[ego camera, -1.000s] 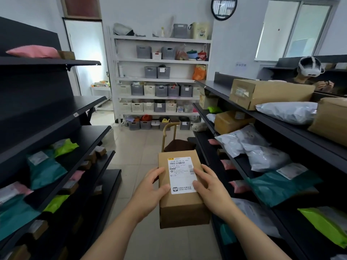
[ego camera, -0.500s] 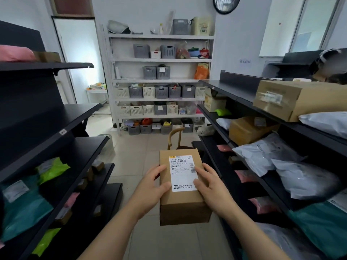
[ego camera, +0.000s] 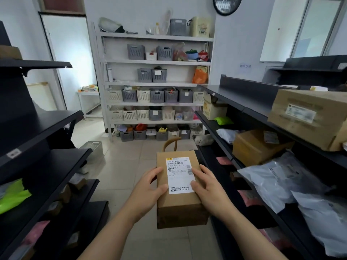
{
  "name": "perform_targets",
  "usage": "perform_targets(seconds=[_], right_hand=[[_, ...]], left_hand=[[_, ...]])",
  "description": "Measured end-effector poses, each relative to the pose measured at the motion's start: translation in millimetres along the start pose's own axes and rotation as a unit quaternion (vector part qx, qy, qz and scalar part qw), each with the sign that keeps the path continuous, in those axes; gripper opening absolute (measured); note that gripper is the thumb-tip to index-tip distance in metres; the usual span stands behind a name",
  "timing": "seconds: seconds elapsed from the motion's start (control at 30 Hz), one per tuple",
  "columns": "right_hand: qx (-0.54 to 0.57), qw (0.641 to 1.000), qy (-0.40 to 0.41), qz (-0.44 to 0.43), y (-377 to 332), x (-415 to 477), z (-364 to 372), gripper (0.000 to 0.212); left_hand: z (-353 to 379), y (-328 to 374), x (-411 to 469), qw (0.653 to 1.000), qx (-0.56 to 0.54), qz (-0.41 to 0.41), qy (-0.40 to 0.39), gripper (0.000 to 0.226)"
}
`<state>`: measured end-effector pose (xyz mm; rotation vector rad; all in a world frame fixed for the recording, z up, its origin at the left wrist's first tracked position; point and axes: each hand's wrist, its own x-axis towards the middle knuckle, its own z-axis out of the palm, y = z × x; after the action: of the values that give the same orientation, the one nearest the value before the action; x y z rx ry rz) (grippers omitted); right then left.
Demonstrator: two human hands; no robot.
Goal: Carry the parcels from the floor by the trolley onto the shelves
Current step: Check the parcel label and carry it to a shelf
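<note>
We have walked on down the aisle, both our left hand [ego camera: 150,186] and right hand [ego camera: 208,186] wrapped around the box [ego camera: 178,203], and next we need a free spot on a shelf [ego camera: 234,94].

"N17B" on parcel label [ego camera: 180,175]

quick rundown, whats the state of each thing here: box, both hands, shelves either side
cardboard box: held in mid-air over the aisle, label side up
left hand: gripping the box's left side
right hand: gripping its right side, fingertips on the label
right shelves: partly loaded with boxes and mailer bags
left shelves: upper ones bare, lower ones hold parcels
</note>
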<state>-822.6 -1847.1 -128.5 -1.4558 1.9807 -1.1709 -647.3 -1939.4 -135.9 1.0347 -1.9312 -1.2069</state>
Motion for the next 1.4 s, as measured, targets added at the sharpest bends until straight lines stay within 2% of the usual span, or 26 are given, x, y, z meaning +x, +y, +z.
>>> perform_targets(seconds=[0.3,0.63,0.87,1.13,1.4], right_hand=[[-0.033,0.999,-0.006,-0.025,31.2,148.7,-30.9,0.05],[-0.049,0.999,0.009,-0.013,59.6,284.2,-16.5,0.049],[-0.046,0.998,0.053,0.008,55.0,373.9,10.1,0.05],[-0.027,0.994,0.103,0.022,30.6,485.0,56.1,0.047],[-0.03,0.994,0.095,0.046,44.0,574.6,89.0,0.048]], left_hand=[[23.4,5.0,142.2,0.999,-0.005,0.013,0.029,0.061],[19.1,-21.6,283.6,1.0,-0.021,-0.006,-0.003,0.066],[-16.4,-41.1,389.4,0.999,-0.019,0.018,-0.043,0.067],[-81.9,-61.7,510.6,0.995,0.006,0.068,-0.077,0.056],[-100.0,-103.9,604.1,0.993,0.002,0.044,-0.106,0.056]])
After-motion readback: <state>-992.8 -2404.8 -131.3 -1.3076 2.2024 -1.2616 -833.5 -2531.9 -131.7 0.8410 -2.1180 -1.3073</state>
